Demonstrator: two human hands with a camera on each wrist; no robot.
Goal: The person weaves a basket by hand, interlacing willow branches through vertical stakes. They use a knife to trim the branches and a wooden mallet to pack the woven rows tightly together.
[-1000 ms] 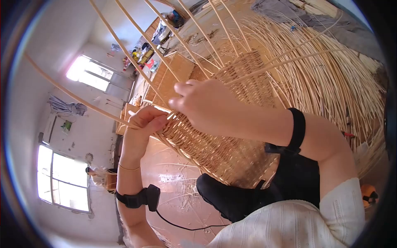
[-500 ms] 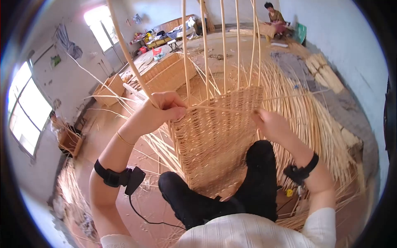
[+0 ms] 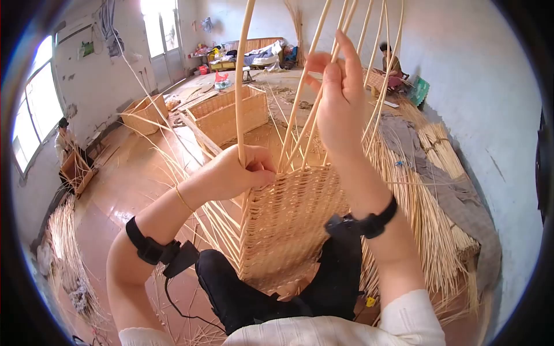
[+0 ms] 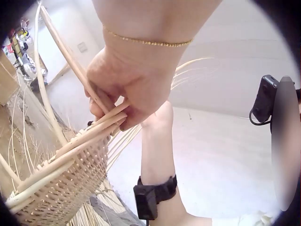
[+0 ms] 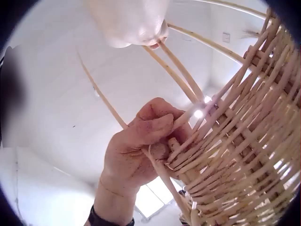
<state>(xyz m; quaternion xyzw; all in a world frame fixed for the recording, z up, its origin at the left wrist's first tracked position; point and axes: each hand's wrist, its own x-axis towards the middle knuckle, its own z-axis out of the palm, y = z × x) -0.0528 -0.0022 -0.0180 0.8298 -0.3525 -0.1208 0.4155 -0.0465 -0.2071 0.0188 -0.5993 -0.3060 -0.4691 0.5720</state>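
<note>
A woven wicker panel (image 3: pixel 291 222) stands between the person's knees, with several upright rods (image 3: pixel 304 86) rising from its top edge. At its upper left corner the left hand (image 3: pixel 231 176) grips the thick corner rod (image 3: pixel 241 86), thumb and fingertips pressed on the rim. In the left wrist view this hand (image 4: pixel 134 92) pinches rods at the woven edge. Raised above the panel, the right hand (image 3: pixel 341 106) has its thumb and fingers about a thin rod among the uprights. Two rods (image 5: pixel 181 75) run from the rim up to it in the right wrist view.
A large heap of loose rods (image 3: pixel 410 213) lies at the right beside a grey cloth (image 3: pixel 424 155). Finished wicker boxes (image 3: pixel 228 115) stand ahead on the floor. Two other people sit farther off, one at far left, one at back right.
The right hand has moved from the panel's right side up among the uprights. The left hand stays at the corner. The head view has levelled out from its earlier tilt.
</note>
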